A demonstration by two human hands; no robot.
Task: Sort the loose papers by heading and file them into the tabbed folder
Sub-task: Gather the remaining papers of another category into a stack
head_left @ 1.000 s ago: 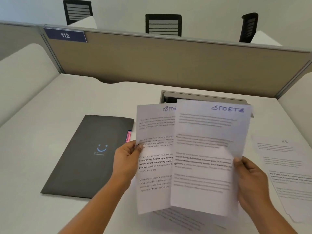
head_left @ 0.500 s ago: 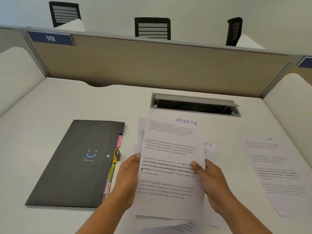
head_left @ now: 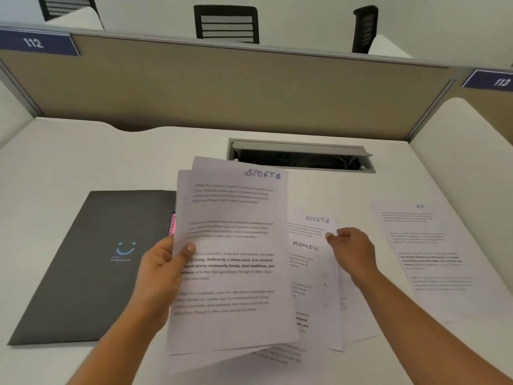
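My left hand [head_left: 161,270] holds two stacked sheets headed SPORTS [head_left: 236,245] by their left edge, lifted above the desk. My right hand [head_left: 351,251] rests on the loose pile lying on the desk, its fingertips pinching the right edge of another SPORTS sheet [head_left: 313,225]. A sheet headed ADMIN [head_left: 308,273] lies on top of that one. The dark grey tabbed folder [head_left: 91,262] lies closed at the left, a pink tab [head_left: 172,224] showing at its right edge; the held sheets hide the other tabs.
A sheet headed HR [head_left: 427,257] lies alone on the desk at the right. An open cable tray [head_left: 299,155] is set into the desk behind the papers. Beige partition panels [head_left: 222,87] close off the back and sides.
My right hand let go of the held SPORTS sheets and moved right onto the pile on the desk. The left hand alone now holds the two sheets, stacked together.
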